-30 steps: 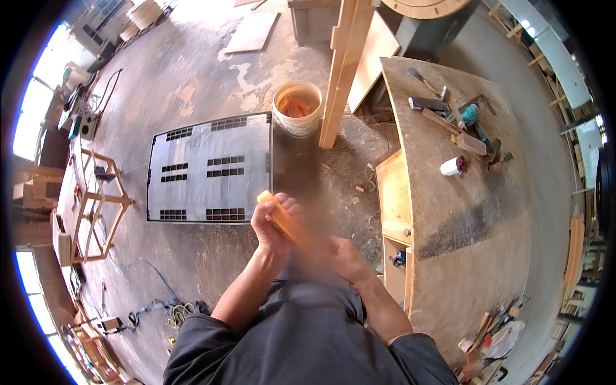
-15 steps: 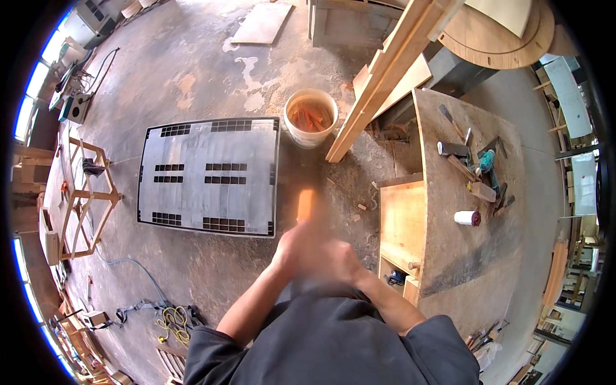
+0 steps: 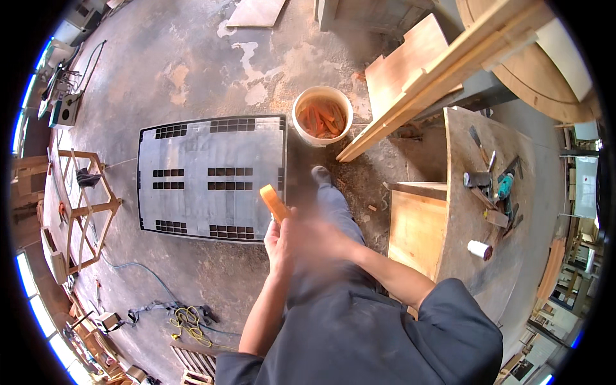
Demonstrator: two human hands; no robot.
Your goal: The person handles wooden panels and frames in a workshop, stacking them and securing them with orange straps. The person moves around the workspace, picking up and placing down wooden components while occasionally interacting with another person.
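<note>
Out in front of my body, my left hand [image 3: 279, 242] is closed around a short orange-brown piece [image 3: 274, 203] that looks like wood. Its upper end sticks out past my fingers, tilted to the left over the right edge of a grey slotted panel [image 3: 192, 144] lying lower down. My right hand [image 3: 321, 239] is right beside the left one, perhaps touching the piece's lower part. A blur covers its fingers, so their grip is hidden. Beyond my hands stands a white bucket [image 3: 298, 128] with reddish-orange pieces [image 3: 323, 119] in it.
Long wooden boards [image 3: 443, 74] lean in from the upper right. On the right is a workbench [image 3: 462, 282] with a teal power tool [image 3: 505, 186], hand tools and a white roll [image 3: 479, 249]. A wooden frame [image 3: 96, 208] stands left, near a yellow cord [image 3: 187, 323]. My shoe [image 3: 320, 173] is on the floor.
The orange-brown piece and my left hand have shifted left, and the piece now tilts left. My leg and shoe have come into sight below the bucket. The whole view has swung slightly.
</note>
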